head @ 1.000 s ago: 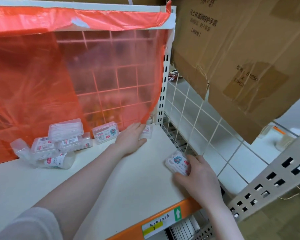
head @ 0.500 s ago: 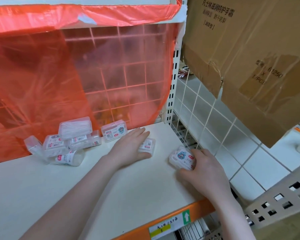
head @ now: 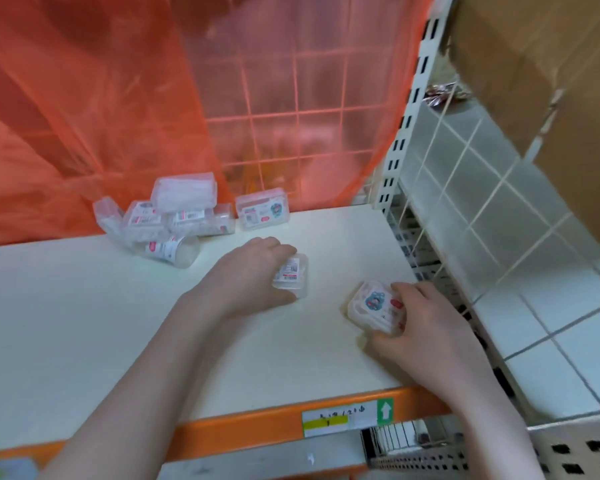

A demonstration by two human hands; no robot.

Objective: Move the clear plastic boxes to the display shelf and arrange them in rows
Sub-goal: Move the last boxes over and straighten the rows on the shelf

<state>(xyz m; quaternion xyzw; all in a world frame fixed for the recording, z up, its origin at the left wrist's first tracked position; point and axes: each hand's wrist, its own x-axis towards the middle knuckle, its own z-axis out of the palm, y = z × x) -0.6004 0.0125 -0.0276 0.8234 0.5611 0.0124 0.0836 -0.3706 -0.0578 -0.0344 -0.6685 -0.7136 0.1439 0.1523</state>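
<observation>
Nearest the camera, bottom edge: the orange front lip of the display shelf (head: 243, 427) carries a white price label (head: 340, 419) with a yellow bar and a green arrow tag; its handwriting is too blurred to read. Both forearms enter from the bottom, cut off by the frame.

Lower right of centre: right hand (head: 426, 327) curls round a clear plastic box (head: 374, 310) with a cartoon sticker on top, thumb under the near edge, fingers over the far right corner. The box seems to sit on the white shelf board; its right part is hidden by the fingers.

Centre: left hand (head: 253, 271) lies palm-down over a second clear box (head: 293, 275), fingers bent over its top. Only the right end with a barcode label shows; the rest is covered. The two held boxes are near each other, not touching.

Further back, left of centre: a loose pile of clear boxes (head: 174, 220) by the shelf's rear edge, one stacked on others, one tipped. A single box (head: 262, 209) stands just right of the pile. Print unreadable.

Behind: an orange translucent plastic sheet (head: 118, 98) hangs over a wire grid (head: 309, 109); shapes behind it are indistinct. Right: a slotted upright post (head: 406, 126), white floor tiles (head: 551, 306) seen through mesh. Upper right: a cardboard box (head: 551, 64), cut off.
</observation>
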